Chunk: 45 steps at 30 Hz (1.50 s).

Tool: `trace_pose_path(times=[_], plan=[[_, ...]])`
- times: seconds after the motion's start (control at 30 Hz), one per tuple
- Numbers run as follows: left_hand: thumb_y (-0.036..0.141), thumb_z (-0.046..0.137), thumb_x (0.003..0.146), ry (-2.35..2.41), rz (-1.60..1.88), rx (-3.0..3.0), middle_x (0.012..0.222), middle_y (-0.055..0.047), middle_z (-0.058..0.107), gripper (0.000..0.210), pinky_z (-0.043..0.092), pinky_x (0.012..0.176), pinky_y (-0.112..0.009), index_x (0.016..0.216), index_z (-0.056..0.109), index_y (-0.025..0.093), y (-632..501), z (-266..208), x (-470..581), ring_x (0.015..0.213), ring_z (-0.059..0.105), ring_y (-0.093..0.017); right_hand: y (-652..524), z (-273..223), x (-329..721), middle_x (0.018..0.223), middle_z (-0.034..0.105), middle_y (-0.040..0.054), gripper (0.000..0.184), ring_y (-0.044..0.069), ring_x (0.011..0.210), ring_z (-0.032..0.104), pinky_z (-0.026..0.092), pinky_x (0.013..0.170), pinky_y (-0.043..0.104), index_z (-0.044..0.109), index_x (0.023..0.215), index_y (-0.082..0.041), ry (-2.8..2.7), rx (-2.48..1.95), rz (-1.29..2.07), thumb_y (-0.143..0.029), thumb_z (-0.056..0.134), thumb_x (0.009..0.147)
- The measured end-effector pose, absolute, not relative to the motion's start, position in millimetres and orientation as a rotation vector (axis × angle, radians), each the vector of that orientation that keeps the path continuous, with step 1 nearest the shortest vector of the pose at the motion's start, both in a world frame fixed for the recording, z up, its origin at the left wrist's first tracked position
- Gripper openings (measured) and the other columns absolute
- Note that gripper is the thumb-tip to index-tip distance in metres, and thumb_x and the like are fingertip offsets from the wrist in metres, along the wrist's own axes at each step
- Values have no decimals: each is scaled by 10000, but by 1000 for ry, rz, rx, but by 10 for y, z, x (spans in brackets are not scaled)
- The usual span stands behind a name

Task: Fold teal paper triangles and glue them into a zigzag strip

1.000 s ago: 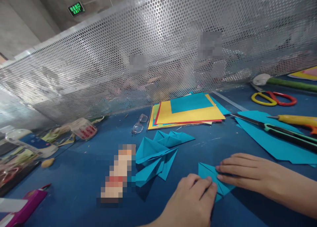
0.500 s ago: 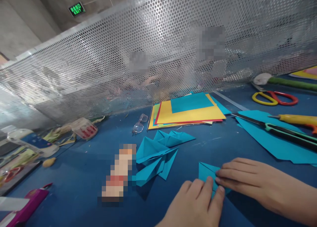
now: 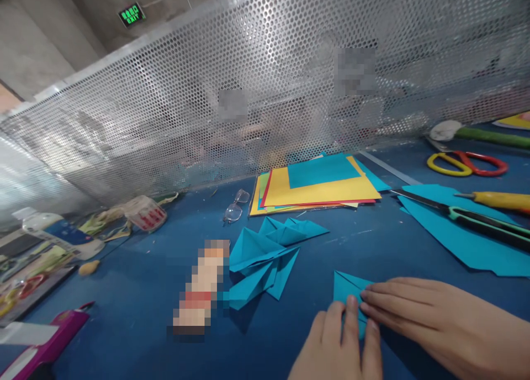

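Note:
A small folded piece of blue paper [image 3: 346,289] lies on the blue table, with a pointed corner facing away from me. My left hand [image 3: 337,344] comes in from below, its thumb and fingertips closed on the near left part of the paper. From the right, my right hand [image 3: 439,313] has its fingers together and pressed on the paper's right side, which hides that part. Beyond my hands sits a group of folded blue paper shapes [image 3: 269,253], partly overlapping one another.
A stack of coloured paper [image 3: 323,193] and glasses [image 3: 235,206] lie by the mesh partition [image 3: 165,104]. On the right are red and yellow scissors [image 3: 467,163], dark-handled scissors [image 3: 476,220], a glue gun [image 3: 497,199] and blue sheets [image 3: 451,242]. A bottle [image 3: 62,233] and purple tool [image 3: 53,341] are left.
The view has shifted slightly. My right hand sits a little lower, and my left hand is slightly further right, its fingers shifted on the folded paper. The other things lie as before.

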<state>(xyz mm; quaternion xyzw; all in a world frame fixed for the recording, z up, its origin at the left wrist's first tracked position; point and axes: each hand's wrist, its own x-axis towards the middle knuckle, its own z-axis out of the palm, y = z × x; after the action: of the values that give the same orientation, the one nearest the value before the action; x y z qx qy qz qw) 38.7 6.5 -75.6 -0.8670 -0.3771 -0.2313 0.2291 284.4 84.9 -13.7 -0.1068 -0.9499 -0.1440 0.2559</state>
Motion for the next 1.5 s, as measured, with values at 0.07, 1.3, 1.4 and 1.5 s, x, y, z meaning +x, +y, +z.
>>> trace_pose_path(times=[0.07, 1.3, 1.4, 1.5], plan=[[230, 651, 1172, -939, -560, -2499, 1288, -181, 900, 234, 712, 806, -279, 1326, 811, 154, 128, -624, 242, 992, 891, -259, 768, -315, 2892, 1246, 871, 120, 392, 262, 1178, 831, 705, 1044, 385, 839, 1420, -243, -2525, -446, -228, -262, 544, 1163], [356, 547, 1107, -2149, -938, -2852, 1125, -46, 781, 161, 567, 1048, -428, 1043, 656, 256, 706, 1054, -388, 1126, 718, -271, 922, -98, 2871, 1175, 811, 13, 180, 192, 1087, 823, 680, 943, 251, 840, 1202, -394, -2496, -781, 786, -494, 774, 1068], [507, 605, 1070, -2214, -1143, -2966, 937, 4, 657, 252, 547, 862, -348, 1010, 595, 263, 713, 1082, -358, 904, 631, -211, 927, -192, 2924, 1282, 793, 24, 207, 193, 1188, 816, 661, 1049, 251, 848, 1249, -408, -2417, -846, 853, -503, 767, 1083], [717, 645, 994, -2352, -1276, -3060, 822, 50, 552, 464, 516, 701, -318, 1089, 525, 279, 717, 1088, -333, 726, 548, -174, 966, -237, 2949, 1274, 785, 42, 183, 192, 1134, 823, 680, 1002, 256, 868, 1234, -403, -2352, -815, 818, -440, 757, 1094]])
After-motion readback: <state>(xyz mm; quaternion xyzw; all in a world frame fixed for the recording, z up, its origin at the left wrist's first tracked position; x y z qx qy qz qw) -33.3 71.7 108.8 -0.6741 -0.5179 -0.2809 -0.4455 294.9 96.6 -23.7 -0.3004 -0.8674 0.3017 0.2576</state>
